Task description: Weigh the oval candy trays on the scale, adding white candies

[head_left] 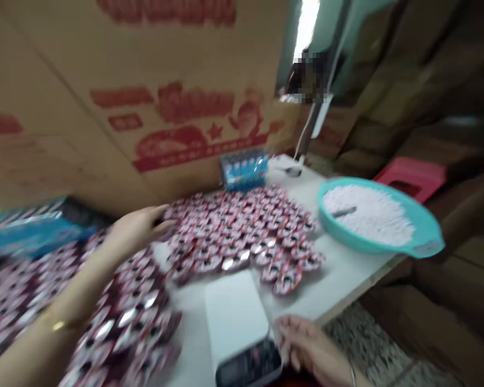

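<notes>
Small pink-and-maroon packs (226,226) stand in close rows on the white table. My left hand (145,223) reaches over them to the left end of the middle group. Its thumb and fingers close around a pack there, though blur softens the detail. Before me sits what looks like a digital scale (236,306), with a flat white top and a dark front panel (250,365). Beside its right front corner is my right hand (306,344), fingers pinched together. Whatever lies in that pinch is too blurred to make out.
A turquoise basin (425,231) of whitish grains (371,212), with a utensil handle (344,211), sits at the table's right edge. Cardboard boxes (193,59) form a wall behind. Blue packages (246,169) stand at the back; more packs (133,322) fill the left. A pink stool (415,174) stands beyond.
</notes>
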`<state>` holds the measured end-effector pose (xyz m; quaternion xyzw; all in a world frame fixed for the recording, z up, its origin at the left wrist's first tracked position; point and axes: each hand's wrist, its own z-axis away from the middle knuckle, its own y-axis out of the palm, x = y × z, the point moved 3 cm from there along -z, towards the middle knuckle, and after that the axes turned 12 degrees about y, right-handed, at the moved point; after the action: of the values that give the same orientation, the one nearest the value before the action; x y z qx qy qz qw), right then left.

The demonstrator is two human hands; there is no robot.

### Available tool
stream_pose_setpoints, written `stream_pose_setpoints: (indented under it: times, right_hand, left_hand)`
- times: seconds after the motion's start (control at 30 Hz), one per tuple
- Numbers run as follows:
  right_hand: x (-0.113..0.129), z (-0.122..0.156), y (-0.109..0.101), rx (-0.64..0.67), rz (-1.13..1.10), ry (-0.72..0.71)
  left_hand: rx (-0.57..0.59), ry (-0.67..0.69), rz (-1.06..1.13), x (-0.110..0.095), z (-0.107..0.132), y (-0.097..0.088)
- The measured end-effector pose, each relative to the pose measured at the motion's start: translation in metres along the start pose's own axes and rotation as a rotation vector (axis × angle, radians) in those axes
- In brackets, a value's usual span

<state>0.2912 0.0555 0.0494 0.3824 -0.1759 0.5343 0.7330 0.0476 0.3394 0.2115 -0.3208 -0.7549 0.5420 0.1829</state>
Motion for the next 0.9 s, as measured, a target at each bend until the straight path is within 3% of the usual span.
stream_pose_setpoints:
  times: [0.07, 0.1, 0.2, 0.3, 0.43, 0.57, 0.7, 0.8, 0.9]
  right_hand:
    - [-0.019, -0.003, -0.003, 0.043, -0.090, 0.086]
    - [-0.025, -0.003, -0.004, 0.050, -0.125, 0.108]
    - [-0.032, 0.005, -0.007, 0.048, -0.141, 0.137]
    - [-0.032, 0.014, -0.008, 0.061, -0.069, 0.134]
    - [-0.031, 0.019, -0.008, 0.085, 0.048, 0.101]
    - [-0.032, 0.019, -0.012, 0.059, 0.189, 0.092]
    - [-0.032, 0.017, -0.018, 0.043, 0.349, 0.086]
    - [-0.022, 0.015, -0.018, 0.060, 0.457, 0.071]
    - [0.004, 0.013, -0.008, 0.039, 0.590, -0.060]
  left_hand:
    - [0.339, 0.083, -0.093, -0.046, 0.041, 0.018]
    - [0.436, 0.131, -0.103, -0.071, 0.054, 0.029]
    - [0.515, 0.232, -0.047, -0.134, 0.078, 0.059]
    - [0.514, 0.289, -0.024, -0.168, 0.094, 0.081]
    - [0.429, 0.299, 0.003, -0.174, 0.107, 0.087]
    - [0.236, 0.142, 0.129, -0.155, 0.125, 0.066]
    - [0.048, -0.108, 0.216, -0.132, 0.168, 0.054]
    - [-0.016, -0.203, 0.285, -0.128, 0.206, 0.061]
    - [-0.040, -0.260, 0.342, -0.134, 0.233, 0.075]
